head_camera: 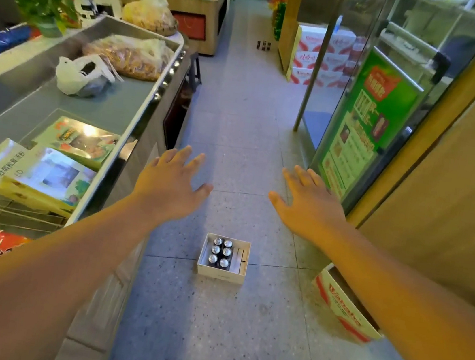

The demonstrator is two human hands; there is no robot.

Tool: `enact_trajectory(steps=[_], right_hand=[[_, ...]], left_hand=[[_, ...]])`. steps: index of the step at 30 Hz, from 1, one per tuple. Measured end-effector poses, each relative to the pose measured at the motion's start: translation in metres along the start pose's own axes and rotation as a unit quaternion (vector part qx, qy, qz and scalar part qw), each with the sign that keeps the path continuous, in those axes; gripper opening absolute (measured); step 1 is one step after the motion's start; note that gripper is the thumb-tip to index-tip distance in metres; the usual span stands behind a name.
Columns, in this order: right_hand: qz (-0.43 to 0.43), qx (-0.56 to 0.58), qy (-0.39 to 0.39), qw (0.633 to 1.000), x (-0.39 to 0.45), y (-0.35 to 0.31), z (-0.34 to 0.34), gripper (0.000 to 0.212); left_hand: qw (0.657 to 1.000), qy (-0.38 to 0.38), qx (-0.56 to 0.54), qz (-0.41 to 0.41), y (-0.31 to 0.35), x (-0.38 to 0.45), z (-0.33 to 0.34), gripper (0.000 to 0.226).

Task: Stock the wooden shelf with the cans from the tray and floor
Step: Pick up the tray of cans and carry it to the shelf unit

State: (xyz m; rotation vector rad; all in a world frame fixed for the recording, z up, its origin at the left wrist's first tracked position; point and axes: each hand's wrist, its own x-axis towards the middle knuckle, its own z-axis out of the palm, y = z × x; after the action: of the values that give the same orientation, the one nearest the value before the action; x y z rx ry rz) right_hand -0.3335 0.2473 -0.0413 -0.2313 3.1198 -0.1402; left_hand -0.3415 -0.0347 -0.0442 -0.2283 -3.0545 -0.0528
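Both hands [169, 183] [311, 204] spread empty; far floor cans [263, 45] blurred.

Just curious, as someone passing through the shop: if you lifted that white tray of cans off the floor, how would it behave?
The tray looks like thin cardboard, so it might sag. Its six cans fill only the left side, so it would probably tip that way. The cans stand loose and could slide toward the empty part.

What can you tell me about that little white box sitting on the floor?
The white tray looks like thin cardboard, open-topped and low-walled. It sits flat on the speckled grey floor in the aisle. Six dark cans with silver tops stand upright in two columns on its left side; the right strip is empty. Nothing else touches it.
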Motion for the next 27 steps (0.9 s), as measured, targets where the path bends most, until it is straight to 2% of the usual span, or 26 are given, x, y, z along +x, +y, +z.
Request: enact_trajectory(steps=[8, 19, 27], right_hand=[[0.001, 0.032, -0.026, 0.999, 0.123, -0.004, 0.018, 0.074], [0.056, 0.035, -0.019, 0.998, 0.294, -0.033, 0.030, 0.072], [0.057, 0.043, -0.042, 0.997, 0.374, -0.015, 0.062, 0.074]], left_hand=[[1.000, -0.020, 0.007, 0.024, -0.042, 0.121, 0.025, 0.076], [0.996, -0.015, 0.021, 0.082, -0.109, 0.311, 0.050, 0.074], [0.996, -0.013, 0.019, 0.084, -0.123, 0.384, 0.085, 0.075]])
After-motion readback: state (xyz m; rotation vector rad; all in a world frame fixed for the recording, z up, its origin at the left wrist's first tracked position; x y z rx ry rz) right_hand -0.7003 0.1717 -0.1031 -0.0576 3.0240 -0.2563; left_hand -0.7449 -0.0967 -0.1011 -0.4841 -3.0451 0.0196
